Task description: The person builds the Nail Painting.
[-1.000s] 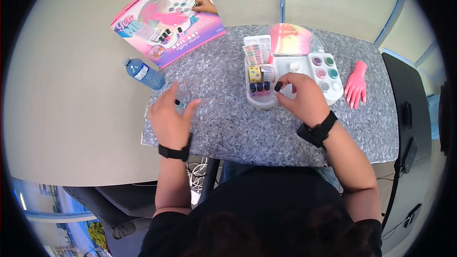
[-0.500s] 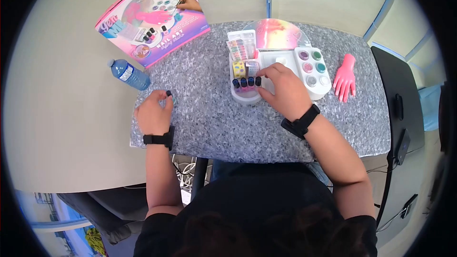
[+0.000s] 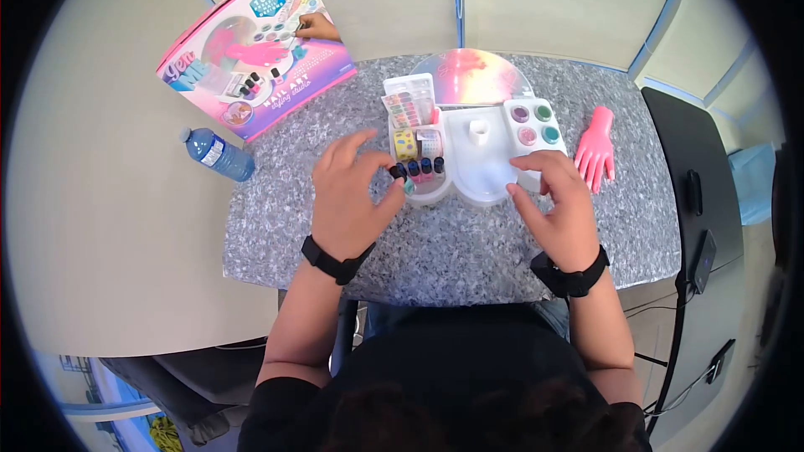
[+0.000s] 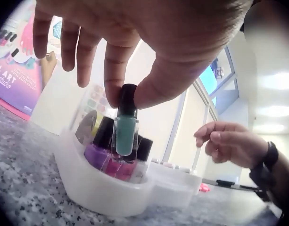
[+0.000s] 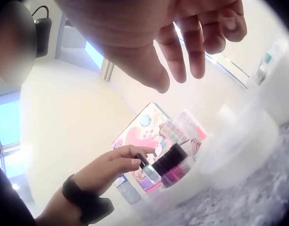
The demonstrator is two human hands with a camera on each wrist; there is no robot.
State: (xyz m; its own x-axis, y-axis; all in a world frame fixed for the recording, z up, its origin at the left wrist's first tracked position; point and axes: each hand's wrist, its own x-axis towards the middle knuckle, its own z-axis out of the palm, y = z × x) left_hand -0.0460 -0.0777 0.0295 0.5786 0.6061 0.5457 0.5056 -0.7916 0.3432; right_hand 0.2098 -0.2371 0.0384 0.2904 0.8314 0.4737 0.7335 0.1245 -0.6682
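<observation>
My left hand (image 3: 350, 199) pinches the black cap of a small teal polish bottle (image 4: 126, 134) between thumb and index finger. The bottle hangs upright at the left end of the white tray (image 3: 431, 197), beside a row of black-capped bottles (image 3: 426, 169) standing in it. In the left wrist view, purple and pink bottles show behind the teal one. My right hand (image 3: 559, 216), fingers loosely bent and holding nothing, hovers by the tray's front right part, near the pots of coloured glitter (image 3: 527, 136).
A boxed nail art set (image 3: 260, 50) stands at the back left, with a water bottle (image 3: 219, 155) lower down. Yellow patterned tape (image 3: 405, 144) and sticker sheets (image 3: 408, 107) fill the tray's left side. A pink model hand (image 3: 595, 151) lies to the right.
My left hand has carried the teal bottle from the table's left side to the tray. My right hand has let go of a bottle now in the row and moved right.
</observation>
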